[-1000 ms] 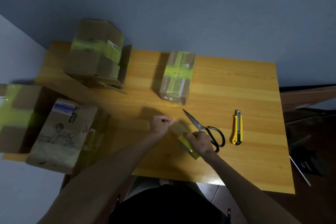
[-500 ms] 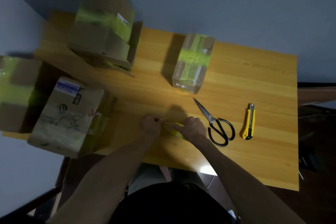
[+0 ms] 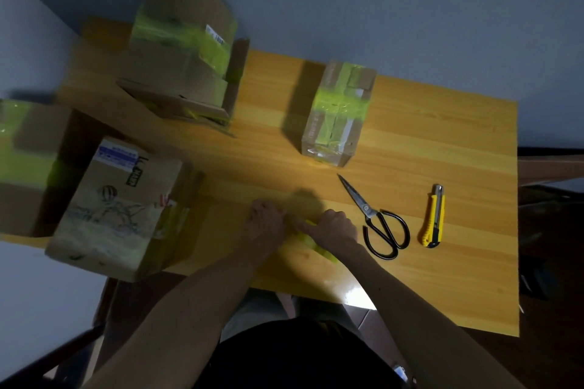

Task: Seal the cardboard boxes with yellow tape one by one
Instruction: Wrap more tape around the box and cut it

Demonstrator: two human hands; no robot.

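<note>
4 cardboard boxes, contents hidden; left hand, right hand on yellow tape

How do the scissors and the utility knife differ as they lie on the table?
The scissors have black loop handles and bare steel blades; the utility knife has a yellow and black body. The scissors lie slanted, tips pointing away and to the left; the utility knife lies nearly straight, tip away. The scissors sit nearer the right hand, which holds the yellow tape. Both lie flat on the table, untouched.
</note>
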